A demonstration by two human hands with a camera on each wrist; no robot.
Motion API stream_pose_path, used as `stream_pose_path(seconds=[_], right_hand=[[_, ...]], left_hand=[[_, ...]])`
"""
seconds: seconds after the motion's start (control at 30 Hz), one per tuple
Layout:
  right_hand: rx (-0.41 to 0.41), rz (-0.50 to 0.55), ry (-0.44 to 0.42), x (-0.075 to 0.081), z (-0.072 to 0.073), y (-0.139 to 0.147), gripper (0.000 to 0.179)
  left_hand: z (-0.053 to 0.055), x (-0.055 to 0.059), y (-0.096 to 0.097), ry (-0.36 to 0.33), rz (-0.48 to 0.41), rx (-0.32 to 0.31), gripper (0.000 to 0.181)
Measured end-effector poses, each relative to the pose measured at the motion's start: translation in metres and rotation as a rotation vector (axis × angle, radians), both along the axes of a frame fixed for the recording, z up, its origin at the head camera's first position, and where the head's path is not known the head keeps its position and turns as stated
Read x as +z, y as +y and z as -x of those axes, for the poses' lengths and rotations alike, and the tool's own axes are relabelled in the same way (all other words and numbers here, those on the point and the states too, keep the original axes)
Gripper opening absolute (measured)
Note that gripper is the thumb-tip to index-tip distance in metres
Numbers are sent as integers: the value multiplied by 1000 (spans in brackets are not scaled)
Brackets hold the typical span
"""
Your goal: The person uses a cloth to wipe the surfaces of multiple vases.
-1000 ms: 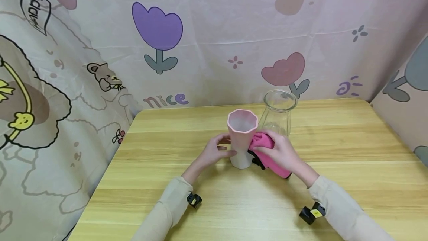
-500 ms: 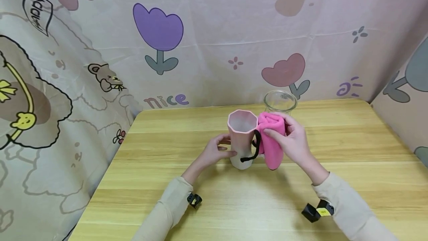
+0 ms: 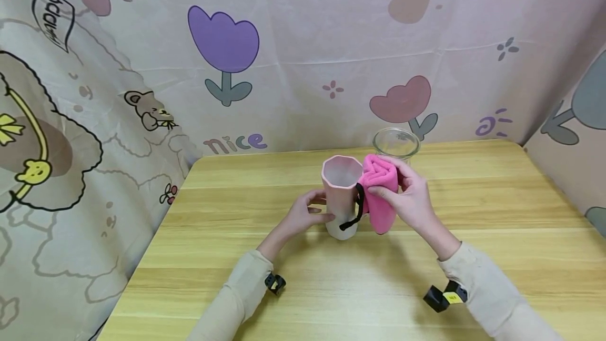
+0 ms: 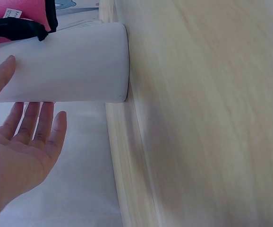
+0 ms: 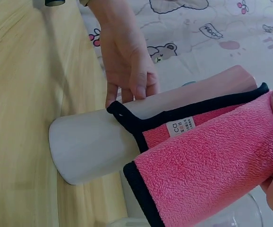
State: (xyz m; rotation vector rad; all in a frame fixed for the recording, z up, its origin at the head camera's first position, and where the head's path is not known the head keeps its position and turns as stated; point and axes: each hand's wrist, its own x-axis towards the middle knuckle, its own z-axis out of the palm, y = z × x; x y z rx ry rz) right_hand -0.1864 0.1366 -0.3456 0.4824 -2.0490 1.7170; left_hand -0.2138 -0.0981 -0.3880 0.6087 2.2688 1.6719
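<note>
Pinching the likely soft cloth (image 3: 377, 177), the right hand (image 3: 411, 193) needs little force. The left hand (image 3: 305, 213) sensibly cups the stiff-looking vase (image 3: 339, 203) low.

Forearms (image 3: 239, 288) angled inward, left grip (image 3: 306, 211) curved, right grip (image 3: 411, 194) pinching

Left hand (image 4: 21, 158) lower left, thumb and fingers around white vase (image 4: 80, 66) upper left; black-edged pink cloth (image 4: 35, 8) top-left corner; wooden table (image 4: 207, 113) fills right
</note>
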Motion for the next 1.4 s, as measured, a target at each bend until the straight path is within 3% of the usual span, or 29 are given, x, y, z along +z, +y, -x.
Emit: stream_pose_path(seconds=[0.33, 0.67, 0.9, 1.17, 1.4], right_hand=[[-40, -76, -4, -3, -2, -1, 49], [20, -266, -13, -34, 4, 0, 47], [79, -480, -38, -46, 9, 1, 43], [179, -660, -156, -63, 17, -3, 33], [148, -791, -125, -75, 18, -4, 31]], left_hand=[[-1, 0, 0, 6, 5, 1, 49], [1, 0, 0, 15, 12, 1, 50], [17, -28, -3, 13, 10, 2, 53], [16, -30, -5, 40, 14, 16, 52], [15, -29, -3, 41, 22, 13, 52]])
